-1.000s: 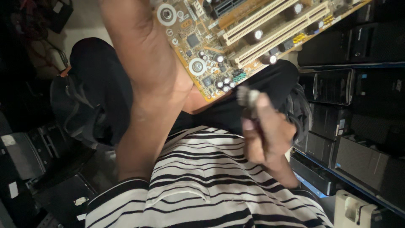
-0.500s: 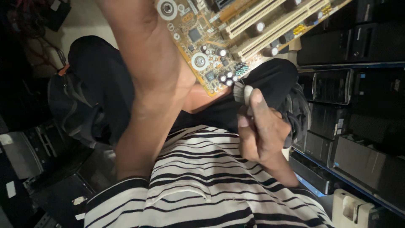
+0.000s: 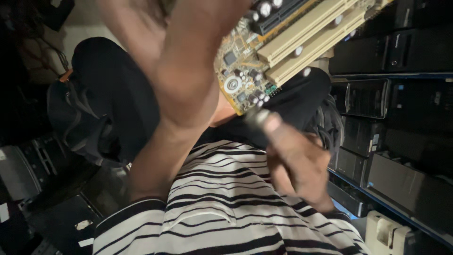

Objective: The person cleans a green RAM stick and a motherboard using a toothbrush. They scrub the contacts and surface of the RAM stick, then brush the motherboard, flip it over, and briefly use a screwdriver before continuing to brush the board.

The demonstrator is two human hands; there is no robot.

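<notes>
The left hand [image 3: 188,56] is raised high, its back and wrist toward the camera and blurred. Its fingers run off the top edge, so I cannot tell whether they are spread or clamped. Just behind it and to its right is a yellow circuit board [image 3: 245,71], tilted, with its lower corner pointing down toward the other hand. Long cream slots [image 3: 311,42] cross the board at a slant. Near the lower corner sit a round silver disc [image 3: 232,84] and a cluster of small dark cylinders.

The right hand [image 3: 295,165] is lower, in front of the chest, with its fingers curled together. At its tip it pinches a small grey metal piece [image 3: 257,116], which is too blurred to tell what kind of part it is. That piece is just below the board's lower corner, very near it; whether they touch I cannot tell.

Under both forearms is a black-and-white striped shirt [image 3: 226,208], and beyond the hands are black trousers [image 3: 113,94]. To the right of the right hand, dark computer cases [image 3: 401,52] are stacked in rows. A pale plastic block [image 3: 384,233] sits below that hand at the lower right. Left of the left arm lies a dark bag [image 3: 71,118] with straps.
</notes>
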